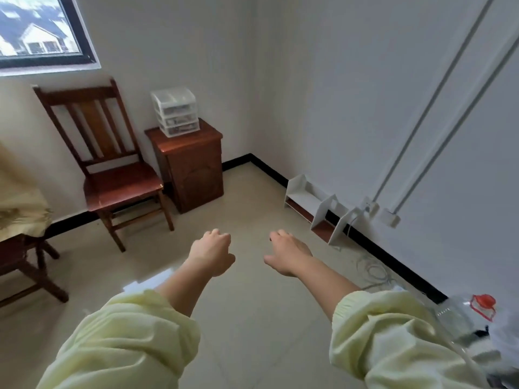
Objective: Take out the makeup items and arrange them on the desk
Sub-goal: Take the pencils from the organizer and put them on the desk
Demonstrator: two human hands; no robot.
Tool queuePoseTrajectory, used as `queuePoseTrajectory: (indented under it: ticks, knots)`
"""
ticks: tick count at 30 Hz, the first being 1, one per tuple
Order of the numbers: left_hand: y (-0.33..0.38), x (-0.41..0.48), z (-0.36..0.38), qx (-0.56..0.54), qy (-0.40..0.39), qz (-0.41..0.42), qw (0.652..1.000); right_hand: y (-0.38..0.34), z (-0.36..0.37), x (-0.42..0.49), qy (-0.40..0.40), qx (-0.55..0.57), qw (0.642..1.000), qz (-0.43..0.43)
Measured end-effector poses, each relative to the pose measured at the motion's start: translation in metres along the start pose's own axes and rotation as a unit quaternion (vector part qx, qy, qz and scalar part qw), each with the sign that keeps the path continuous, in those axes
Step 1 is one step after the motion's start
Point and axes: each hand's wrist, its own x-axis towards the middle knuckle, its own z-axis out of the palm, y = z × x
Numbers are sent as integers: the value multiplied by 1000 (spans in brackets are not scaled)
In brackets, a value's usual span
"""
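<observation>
Makeup items: none are out yet. We see only dark, blurred contents behind the clear fronts of the drawer box (175, 112), and we judge those to be them.
Drawer box: it stands on the small wooden cabinet (191, 164) in the far corner, just beside the chair (112, 169). Its stacked drawers look pushed in.
Left hand (212, 252): stretched forward over the floor, fingers loosely curled, holding nothing.
Right hand (289, 255): also stretched forward, fingers relaxed and thumb out, holding nothing. It is near the left hand but not touching it.
Step in hand: the approach. Our 2 hands are well apart from the drawer box, so we judge the task barely begun.
Next move: we need to close in on the cabinet, steady the box with 1 hand and pull a drawer with the other.
Desk: we cannot tell which surface it is. The cloth-covered table (19, 209) at the left edge is our best guess.
Risk: the box looks light, so we judge it may slide on the cabinet when a drawer is pulled.
</observation>
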Motion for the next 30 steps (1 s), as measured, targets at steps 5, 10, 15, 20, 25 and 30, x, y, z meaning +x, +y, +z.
queuePoseTrajectory:
  ticks: [5,10,15,20,25,30]
  knots:
    - [-56,119,-31,-13,16,-51,998,-27,-31,141,-4,-13,999,-44]
    - [-124,241,-53,-35,20,-79,996,-57,-49,285,-8,-5,999,-51]
    - [-197,355,-69,-70,18,-100,992,-93,-68,422,-18,-1,999,-43]
    - [-254,471,-97,-87,46,-115,989,-121,-98,553,-23,0,999,-47]
    - [-302,580,-119,-111,62,-140,982,-144,-119,676,-36,-8,997,-69]
    - [-345,680,-131,-121,63,-171,976,-162,-137,799,-49,-7,994,-102]
